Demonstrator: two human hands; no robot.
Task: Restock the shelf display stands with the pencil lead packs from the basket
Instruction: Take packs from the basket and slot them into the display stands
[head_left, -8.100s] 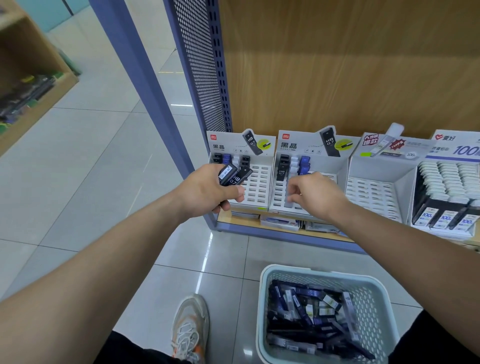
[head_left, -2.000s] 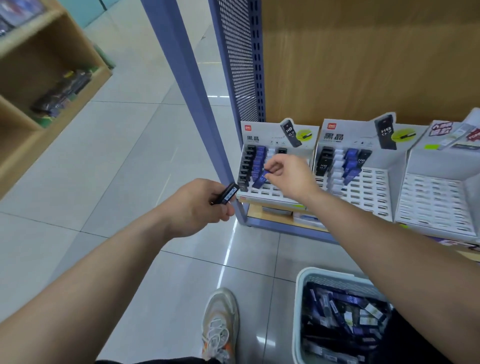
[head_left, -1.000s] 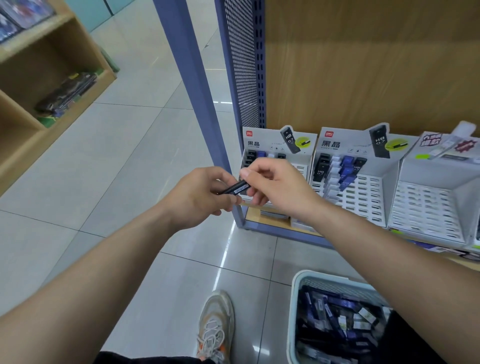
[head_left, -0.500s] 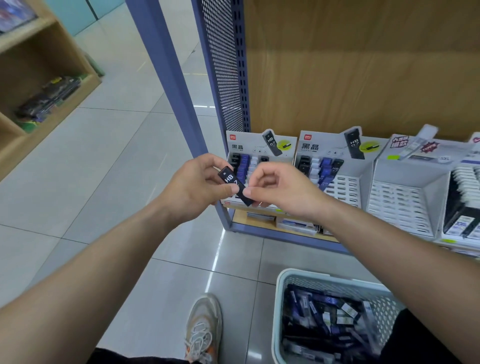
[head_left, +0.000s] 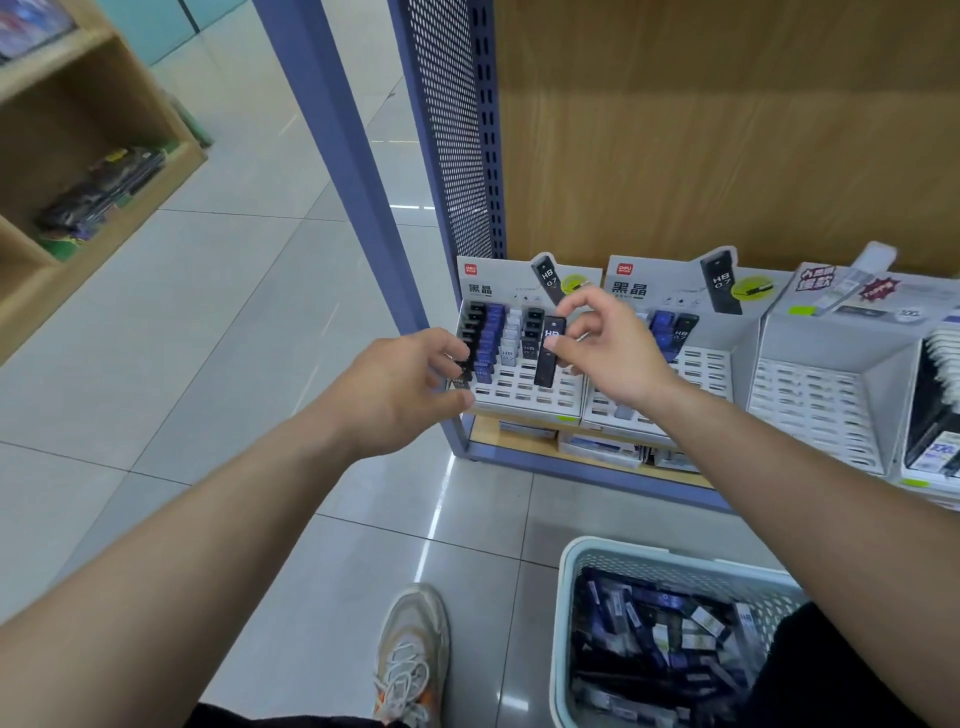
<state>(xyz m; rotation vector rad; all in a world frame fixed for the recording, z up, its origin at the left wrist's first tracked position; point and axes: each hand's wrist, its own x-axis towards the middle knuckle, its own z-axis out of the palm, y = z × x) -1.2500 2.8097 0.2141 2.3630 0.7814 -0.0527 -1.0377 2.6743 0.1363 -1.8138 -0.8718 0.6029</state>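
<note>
**Restocking Status: Partly Complete**

The right hand (head_left: 608, 353) is pinching a black lead pack (head_left: 548, 353) between thumb and fingertip over the left stand (head_left: 519, 387), whose upper rows are filled; the left hand (head_left: 400, 395) is curling its fingers, contents indeterminate; the basket (head_left: 566, 623) is holding many packs; most slots are awaiting stock.

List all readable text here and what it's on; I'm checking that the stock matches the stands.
"黑晶": headers of the left display stand and the second stand.
"HB 0.7": pack pictures on both headers; a slotted pack.
"HB": black pack pinched in the right hand.
Too blurred: red logos, third stand lettering, labels in the basket.
</note>
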